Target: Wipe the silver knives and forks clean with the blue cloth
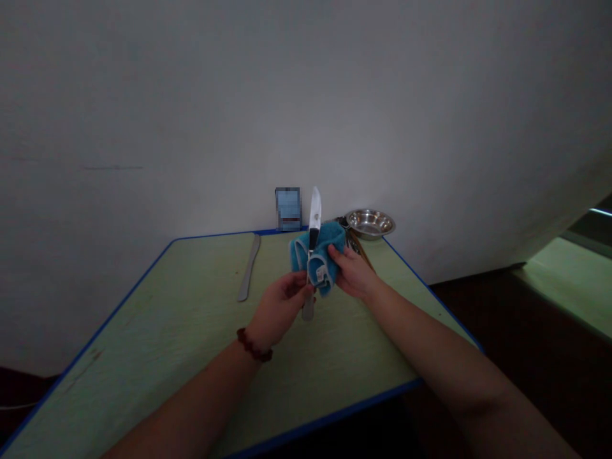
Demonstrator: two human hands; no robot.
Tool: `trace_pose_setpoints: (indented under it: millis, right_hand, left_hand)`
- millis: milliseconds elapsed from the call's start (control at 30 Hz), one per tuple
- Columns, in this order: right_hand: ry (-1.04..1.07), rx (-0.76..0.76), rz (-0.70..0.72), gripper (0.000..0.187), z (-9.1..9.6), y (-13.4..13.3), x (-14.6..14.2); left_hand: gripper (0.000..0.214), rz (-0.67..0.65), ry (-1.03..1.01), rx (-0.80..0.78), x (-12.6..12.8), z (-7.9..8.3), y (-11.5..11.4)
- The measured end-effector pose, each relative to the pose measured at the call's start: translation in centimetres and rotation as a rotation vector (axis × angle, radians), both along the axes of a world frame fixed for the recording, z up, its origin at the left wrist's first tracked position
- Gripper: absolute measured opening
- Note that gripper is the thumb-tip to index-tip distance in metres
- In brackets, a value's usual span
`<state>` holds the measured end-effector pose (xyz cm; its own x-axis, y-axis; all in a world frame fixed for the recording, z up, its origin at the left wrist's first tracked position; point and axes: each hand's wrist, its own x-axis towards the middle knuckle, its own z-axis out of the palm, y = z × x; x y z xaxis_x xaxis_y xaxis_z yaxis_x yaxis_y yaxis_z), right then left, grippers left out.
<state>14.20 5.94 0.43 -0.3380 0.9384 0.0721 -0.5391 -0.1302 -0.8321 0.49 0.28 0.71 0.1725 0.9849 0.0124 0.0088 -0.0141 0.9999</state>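
Observation:
My left hand (283, 305) is closed on the handle of a table knife (314, 213), which stands upright above the table with its blade pointing up. In my right hand (352, 271) is a blue cloth (335, 237) with a pale edge and a white label. The cloth bunches against the knife around the lower blade and upper handle, and my right thumb presses on its front. A second table knife (248, 269) lies on the table to the left of my left hand.
A shiny metal bowl (370, 223) sits at the table's back right corner. Beside it, partly hidden by the cloth, lie several pieces of cutlery (358, 247). A blurred-out screen device (289, 209) leans on the wall. The pale green table (191, 331) has a blue edge.

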Motion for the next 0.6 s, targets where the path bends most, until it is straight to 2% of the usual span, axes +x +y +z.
trace_pose_setpoints:
  millis: [333,600]
  right_hand:
    - [-0.024,-0.011,0.025,0.027,-0.17,-0.51,-0.59]
    - [-0.097,-0.002,-0.051,0.027,-0.21,-0.62,-0.85]
  left_hand:
    - [0.022,-0.011,0.140,0.040,0.20,-0.15,-0.07]
    - [0.022,-0.015,0.226,0.111,0.27,-0.96,0.23]
